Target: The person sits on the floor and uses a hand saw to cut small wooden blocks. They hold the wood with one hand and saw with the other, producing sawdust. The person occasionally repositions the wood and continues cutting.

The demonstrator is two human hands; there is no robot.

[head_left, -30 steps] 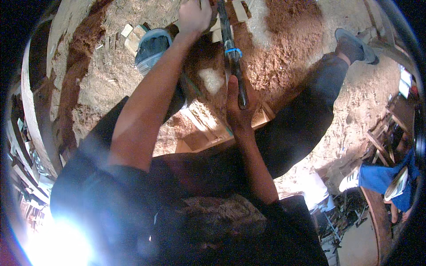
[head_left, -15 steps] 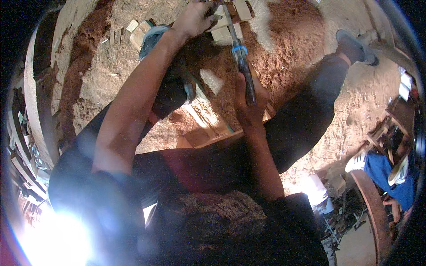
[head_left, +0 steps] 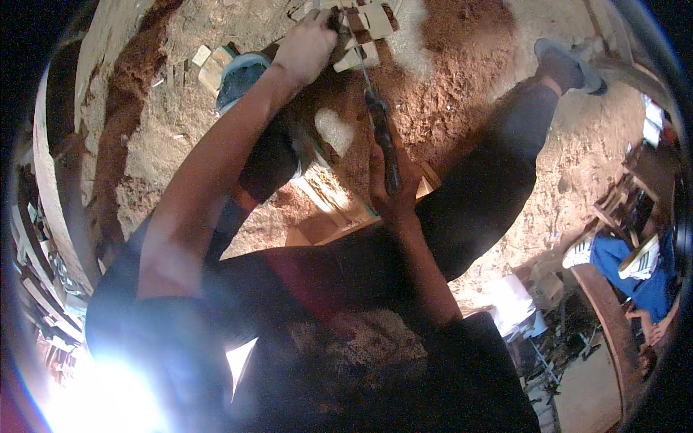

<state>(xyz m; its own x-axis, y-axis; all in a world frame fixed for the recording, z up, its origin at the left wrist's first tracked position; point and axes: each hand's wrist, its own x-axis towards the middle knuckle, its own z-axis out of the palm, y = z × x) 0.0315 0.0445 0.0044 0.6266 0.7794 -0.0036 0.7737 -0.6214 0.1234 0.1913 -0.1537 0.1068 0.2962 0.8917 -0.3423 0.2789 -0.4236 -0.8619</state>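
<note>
My right hand (head_left: 401,189) is wrapped around a long-handled tool (head_left: 381,126) with a dark grip and a thin metal shaft; its exact kind does not show. The shaft points away from me, its far end beside a pale wood block (head_left: 358,57). My left hand (head_left: 307,49) is closed near the top edge, next to several light wooden pieces (head_left: 375,22). Dark material shows at its fingers, but what they hold is not clear.
My feet in grey shoes (head_left: 242,78) rest on reddish-brown dirt ground (head_left: 462,65). A wooden board (head_left: 339,234) lies across my lap area. At the right, another person's blue clothing (head_left: 613,267) and striped shoes (head_left: 639,258) show beside a curved wooden piece (head_left: 603,325).
My right hand and the tool have drawn back toward me and slightly left. My left hand's fingers have closed in near the wood pieces. The whole view has shifted a little.
</note>
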